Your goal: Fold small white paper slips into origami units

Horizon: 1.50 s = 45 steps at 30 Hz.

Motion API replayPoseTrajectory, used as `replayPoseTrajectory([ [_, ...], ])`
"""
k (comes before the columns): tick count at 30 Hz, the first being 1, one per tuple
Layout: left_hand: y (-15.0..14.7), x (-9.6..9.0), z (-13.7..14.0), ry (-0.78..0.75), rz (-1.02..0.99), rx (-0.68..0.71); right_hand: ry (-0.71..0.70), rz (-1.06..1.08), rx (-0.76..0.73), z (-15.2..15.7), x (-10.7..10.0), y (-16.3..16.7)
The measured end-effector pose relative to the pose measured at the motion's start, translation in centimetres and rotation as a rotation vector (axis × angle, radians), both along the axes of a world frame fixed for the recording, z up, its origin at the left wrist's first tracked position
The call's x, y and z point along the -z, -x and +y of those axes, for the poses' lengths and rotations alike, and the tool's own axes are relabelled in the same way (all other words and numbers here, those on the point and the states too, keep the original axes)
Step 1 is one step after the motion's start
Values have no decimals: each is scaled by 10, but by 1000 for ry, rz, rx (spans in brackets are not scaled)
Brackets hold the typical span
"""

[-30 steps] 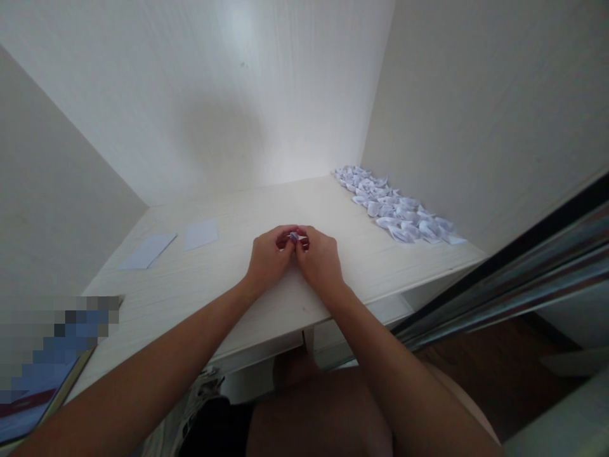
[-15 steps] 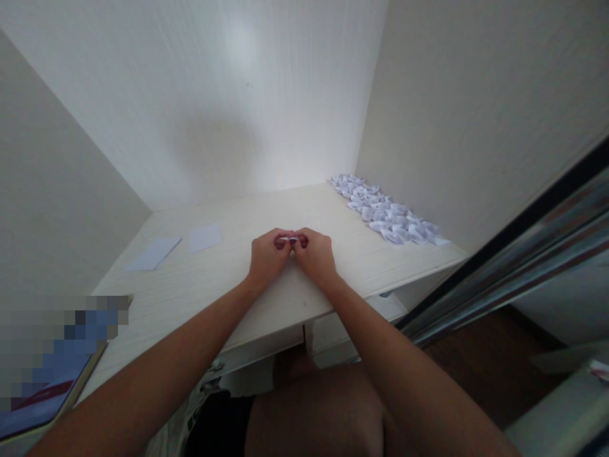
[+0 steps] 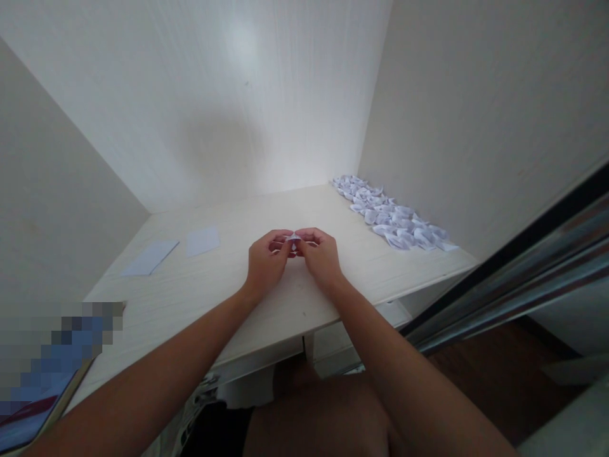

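A small piece of white paper (image 3: 294, 238) is pinched between my two hands over the middle of the desk. My left hand (image 3: 267, 257) grips its left side with thumb and fingertips, and my right hand (image 3: 320, 254) grips the right side. Both hands meet at the fingertips, which cover most of the paper, so its exact folded shape is hidden. Off to the right, along the side wall, lies a long heap of folded white paper pieces (image 3: 394, 219).
Flat white sheets lie on the desk's left: a stack (image 3: 151, 257) and a smaller sheet (image 3: 203, 241) beside it. The white desk (image 3: 285, 298) is bounded by walls at the back and both sides. A blurred-out blue object (image 3: 52, 374) rests at the lower left.
My fingers have spread a little and shifted their grip on the paper, showing more of it between the thumbs. The camera view has moved slightly.
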State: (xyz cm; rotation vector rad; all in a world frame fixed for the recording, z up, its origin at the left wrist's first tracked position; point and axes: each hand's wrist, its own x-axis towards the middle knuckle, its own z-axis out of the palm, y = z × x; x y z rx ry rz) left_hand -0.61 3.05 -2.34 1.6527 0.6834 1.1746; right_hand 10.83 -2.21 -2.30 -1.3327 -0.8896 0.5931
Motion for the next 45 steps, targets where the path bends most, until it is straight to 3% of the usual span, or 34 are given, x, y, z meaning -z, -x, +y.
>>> replayPoseTrajectory([
  [4, 2, 1, 1, -20, -67, -24, -115, 192, -53, -5, -3, 2],
  [7, 4, 1, 2, -33, -89, -19, -119, 230, -47, -7, -5, 2],
  [15, 8, -8, -6, 52, -182, 129, -162, 208, -4, -11, -3, 1],
  [25, 12, -6, 3, 83, -246, 100, -192, 137, -68, -13, -4, -1],
  [31, 14, -9, 1, -24, -147, 58, -161, -11, -90, -18, -8, 0],
  [36, 15, -9, 0, -130, -141, 84, -245, -165, -41, -20, -6, 1],
  [45, 16, -9, 4, -194, -185, 110, -357, -158, -20, -19, -3, 2],
])
